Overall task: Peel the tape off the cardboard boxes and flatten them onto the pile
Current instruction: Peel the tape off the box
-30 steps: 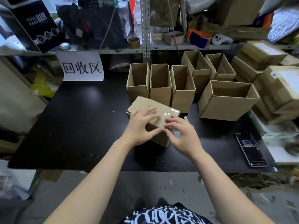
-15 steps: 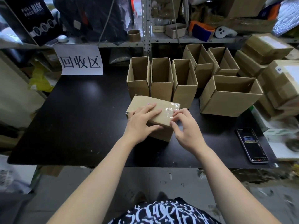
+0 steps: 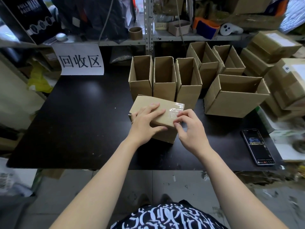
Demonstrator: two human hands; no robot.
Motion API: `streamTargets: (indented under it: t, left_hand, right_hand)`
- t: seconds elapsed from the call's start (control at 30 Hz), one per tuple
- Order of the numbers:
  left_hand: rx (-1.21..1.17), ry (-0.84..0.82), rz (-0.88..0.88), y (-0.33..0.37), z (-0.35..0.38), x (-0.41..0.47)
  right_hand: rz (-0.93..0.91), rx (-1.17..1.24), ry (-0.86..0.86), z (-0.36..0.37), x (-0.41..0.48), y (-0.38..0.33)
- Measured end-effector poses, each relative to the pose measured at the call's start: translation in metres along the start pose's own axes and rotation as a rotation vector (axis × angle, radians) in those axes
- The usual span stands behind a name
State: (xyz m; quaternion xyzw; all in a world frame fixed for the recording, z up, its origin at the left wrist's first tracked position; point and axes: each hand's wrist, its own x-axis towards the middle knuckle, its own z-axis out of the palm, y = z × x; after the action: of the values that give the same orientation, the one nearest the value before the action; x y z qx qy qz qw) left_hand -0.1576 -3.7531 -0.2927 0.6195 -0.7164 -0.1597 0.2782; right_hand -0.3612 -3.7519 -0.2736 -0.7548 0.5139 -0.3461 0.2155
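A small closed cardboard box lies tilted on the black table, just in front of a row of open boxes. Clear tape is crinkled and partly lifted at the box's right end. My left hand rests flat on the box top with its thumb against the near side, holding it down. My right hand has its fingers curled at the box's right near corner, with fingertips pinching the edge of the tape.
Three narrow open boxes stand behind the taped box, with larger open boxes to the right. Sealed boxes are stacked at the far right. A phone lies near the table's right front edge. A paper sign hangs at the back left.
My right hand has moved along the box's right end and its fingers have curled onto the tape. My left hand has slid flatter over the top. The tape looks more lifted.
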Motion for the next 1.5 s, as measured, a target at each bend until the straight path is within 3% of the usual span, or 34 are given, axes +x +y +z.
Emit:
streamTargets:
  t: [0.23,0.53,0.93,1.17,1.5]
  left_hand:
    - [-0.016,0.001,-0.014,-0.004,-0.001,0.002]
    - [-0.014,-0.001,0.004,-0.005,0.001,0.001]
    - [-0.044,0.006,-0.016,-0.007,-0.002,0.006]
    - [-0.067,0.007,-0.038,-0.009,-0.005,0.012]
    - [-0.076,0.023,-0.030,-0.005,0.002,0.011]
  right_hand:
    - [-0.156,-0.250,0.006,0.006,0.002,0.002]
    - [-0.010,0.033,0.015,0.003,-0.001,0.000]
    - [-0.010,0.181,0.014,0.016,-0.011,0.004]
    - [0.154,0.434,0.170,0.006,-0.009,-0.006]
    - [0.415,0.448,0.262,0.004,-0.014,-0.005]
